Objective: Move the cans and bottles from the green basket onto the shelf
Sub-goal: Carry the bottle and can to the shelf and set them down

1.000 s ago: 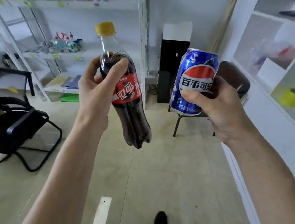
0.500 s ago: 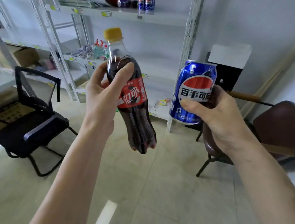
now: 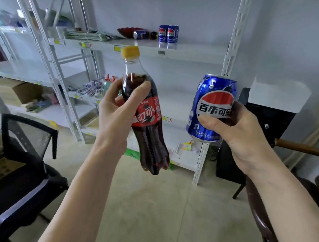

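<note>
left hand (image 3: 116,115) gripping cola bottle (image 3: 145,119), right hand (image 3: 238,131) gripping blue can (image 3: 212,108) — shelf (image 3: 180,52) ahead

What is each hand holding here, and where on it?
Left hand grips the cola bottle around its upper body; right hand grips the blue can around its lower side.

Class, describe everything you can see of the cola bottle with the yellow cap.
The cola bottle is clear plastic, filled with dark drink to its shoulder, with a yellow cap and a red label bearing white characters. The left hand grips its upper half, holding it in the air, tilted, cap leaning left, before the white shelf.
</note>
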